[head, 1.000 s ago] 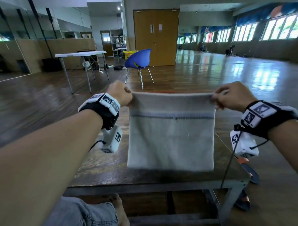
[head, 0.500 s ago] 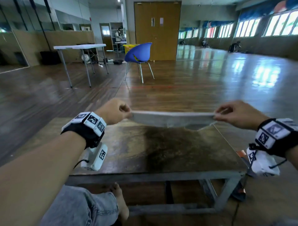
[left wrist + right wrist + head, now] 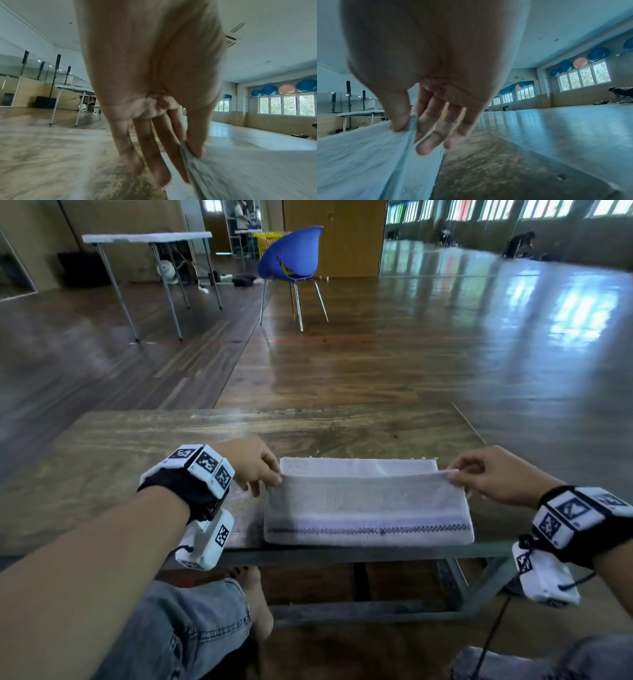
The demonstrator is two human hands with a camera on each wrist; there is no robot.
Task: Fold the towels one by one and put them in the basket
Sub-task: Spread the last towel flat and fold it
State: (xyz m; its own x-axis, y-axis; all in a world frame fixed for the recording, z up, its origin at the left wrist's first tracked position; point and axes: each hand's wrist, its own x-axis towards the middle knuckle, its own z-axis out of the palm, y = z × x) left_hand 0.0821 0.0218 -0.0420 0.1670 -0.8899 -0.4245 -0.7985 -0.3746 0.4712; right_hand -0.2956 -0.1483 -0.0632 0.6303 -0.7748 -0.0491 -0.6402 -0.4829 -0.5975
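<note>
A pale grey towel (image 3: 368, 505) with a dark stitched stripe lies folded on the wooden table (image 3: 171, 440), close to its near edge. My left hand (image 3: 263, 474) pinches the top layer's left corner; in the left wrist view the thumb and forefinger hold the cloth (image 3: 193, 162). My right hand (image 3: 459, 474) pinches the top layer's right corner, and the right wrist view shows the towel (image 3: 368, 148) caught under the thumb. The top layer stops short of the far edge of the layer beneath. No basket close by is in view.
A blue chair (image 3: 291, 258) stands on the wooden floor beyond the table, with a yellow crate (image 3: 265, 242) behind it. A white folding table (image 3: 147, 237) is at the far left. My knees and a bare foot (image 3: 257, 601) sit under the table's near edge.
A second ago both hands held the towel up, hanging. They swung it flat, then lowered it onto the table, folded toward me. My head tilted down.
</note>
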